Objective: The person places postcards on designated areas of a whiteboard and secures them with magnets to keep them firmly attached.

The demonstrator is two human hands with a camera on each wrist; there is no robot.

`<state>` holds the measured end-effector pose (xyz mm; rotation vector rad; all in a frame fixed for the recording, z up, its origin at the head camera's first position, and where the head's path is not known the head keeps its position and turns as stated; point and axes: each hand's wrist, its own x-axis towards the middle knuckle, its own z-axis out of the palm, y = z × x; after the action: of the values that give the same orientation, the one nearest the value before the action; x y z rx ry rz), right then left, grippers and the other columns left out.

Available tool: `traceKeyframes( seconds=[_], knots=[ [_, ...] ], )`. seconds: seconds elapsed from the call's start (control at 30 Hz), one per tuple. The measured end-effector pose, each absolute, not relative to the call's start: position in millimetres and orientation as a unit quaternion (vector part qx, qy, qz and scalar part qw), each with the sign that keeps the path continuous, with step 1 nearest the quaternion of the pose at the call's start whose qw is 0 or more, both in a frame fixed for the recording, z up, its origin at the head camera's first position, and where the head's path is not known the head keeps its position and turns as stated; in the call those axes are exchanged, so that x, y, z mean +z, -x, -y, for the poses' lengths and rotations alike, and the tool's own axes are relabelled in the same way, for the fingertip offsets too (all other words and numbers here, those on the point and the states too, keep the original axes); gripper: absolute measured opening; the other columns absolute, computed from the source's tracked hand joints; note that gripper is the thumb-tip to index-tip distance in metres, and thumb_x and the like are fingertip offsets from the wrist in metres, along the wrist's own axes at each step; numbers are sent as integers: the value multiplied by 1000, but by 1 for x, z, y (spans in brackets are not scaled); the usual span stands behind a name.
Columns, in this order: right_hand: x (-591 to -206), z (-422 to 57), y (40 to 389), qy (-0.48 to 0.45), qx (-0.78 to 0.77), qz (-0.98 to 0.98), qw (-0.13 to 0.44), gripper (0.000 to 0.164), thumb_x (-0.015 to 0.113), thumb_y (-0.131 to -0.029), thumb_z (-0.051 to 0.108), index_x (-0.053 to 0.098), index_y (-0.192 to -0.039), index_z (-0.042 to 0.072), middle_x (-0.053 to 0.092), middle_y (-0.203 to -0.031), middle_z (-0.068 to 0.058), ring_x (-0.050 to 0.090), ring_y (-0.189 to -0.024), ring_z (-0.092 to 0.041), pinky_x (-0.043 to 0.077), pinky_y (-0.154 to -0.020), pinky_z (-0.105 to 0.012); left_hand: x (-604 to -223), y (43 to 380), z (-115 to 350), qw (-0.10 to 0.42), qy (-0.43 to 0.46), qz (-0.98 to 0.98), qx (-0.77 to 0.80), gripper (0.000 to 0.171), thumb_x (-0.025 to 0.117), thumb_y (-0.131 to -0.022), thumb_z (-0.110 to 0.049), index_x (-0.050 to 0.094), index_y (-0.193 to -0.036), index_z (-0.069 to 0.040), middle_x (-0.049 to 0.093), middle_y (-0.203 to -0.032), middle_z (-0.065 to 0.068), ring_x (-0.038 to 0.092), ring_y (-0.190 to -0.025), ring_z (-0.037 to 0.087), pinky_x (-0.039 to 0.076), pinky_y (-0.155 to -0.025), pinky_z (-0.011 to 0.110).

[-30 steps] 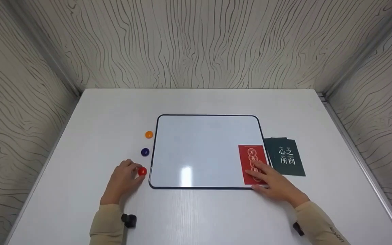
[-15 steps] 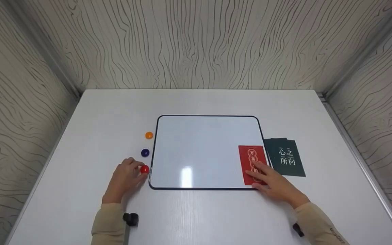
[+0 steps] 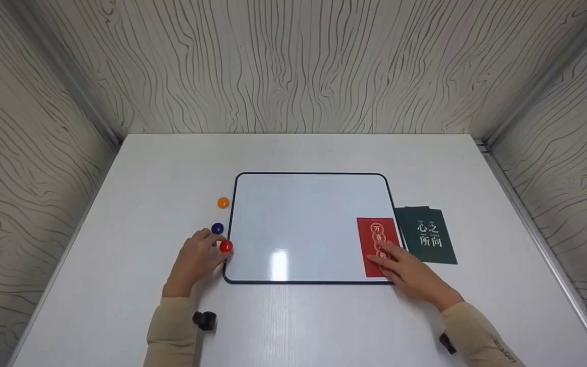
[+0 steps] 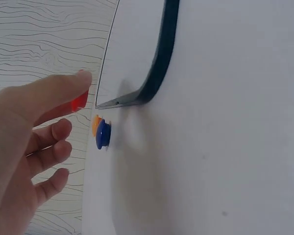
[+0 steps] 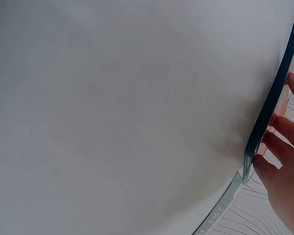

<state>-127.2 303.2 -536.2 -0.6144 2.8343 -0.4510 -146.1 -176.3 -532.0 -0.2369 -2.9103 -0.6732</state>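
Between thumb and forefinger my left hand (image 3: pixel 196 262) pinches a round red magnet (image 3: pixel 226 246), held over the left edge of the black-framed whiteboard (image 3: pixel 298 219). The left wrist view has the red magnet (image 4: pixel 79 102) raised off the table, partly hidden by the thumb. On the board's lower right lies a red paper envelope (image 3: pixel 368 237) with white Chinese characters. My right hand (image 3: pixel 418 278) rests on the envelope with its fingers spread, covering part of it. In the right wrist view the fingertips of the right hand (image 5: pixel 289 166) reach the board's dark rim.
Left of the board sit a dark blue magnet (image 3: pixel 217 228), close to my left fingers, and an orange magnet (image 3: pixel 223 203) farther back. Dark green cards (image 3: pixel 431 239) overlap in a stack beside the board's right edge. Wood-grain panels (image 3: pixel 293 66) enclose the white table (image 3: pixel 293 153).
My left hand has carried the red magnet forward and to the right, from beside the board to over its left edge. The right hand stays on the envelope, its thumb drawn in slightly.
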Motion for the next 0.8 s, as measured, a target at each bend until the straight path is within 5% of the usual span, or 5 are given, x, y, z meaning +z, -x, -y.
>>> traceKeyframes(
  seconds=[0.37, 0.6, 0.8],
  knots=[
    [-534, -303, 127, 220, -130, -962, 95, 53, 63, -90, 25, 49, -141, 30, 39, -152, -11, 41, -136, -38, 50, -102, -53, -523, 153, 162, 66, 98, 967, -226, 34, 79, -78, -30, 72, -105, -12, 64, -98, 9, 57, -86, 20, 58, -80, 33],
    [-536, -304, 128, 227, -119, -963, 81, 54, 66, -89, 27, 50, -140, 31, 40, -150, -10, 43, -134, -37, 51, -100, -52, -522, 157, 154, 93, 146, 959, -226, 31, 80, -77, -27, 72, -103, -11, 62, -90, 8, 51, -76, 15, 51, -69, 30],
    [-537, -304, 128, 229, -118, -964, 69, 53, 66, -89, 27, 51, -139, 31, 40, -152, -9, 42, -136, -37, 48, -104, -53, -522, 161, 142, 104, 166, 955, -224, 30, 81, -76, -26, 72, -101, -12, 63, -89, 5, 58, -81, 17, 56, -76, 31]
  ],
)
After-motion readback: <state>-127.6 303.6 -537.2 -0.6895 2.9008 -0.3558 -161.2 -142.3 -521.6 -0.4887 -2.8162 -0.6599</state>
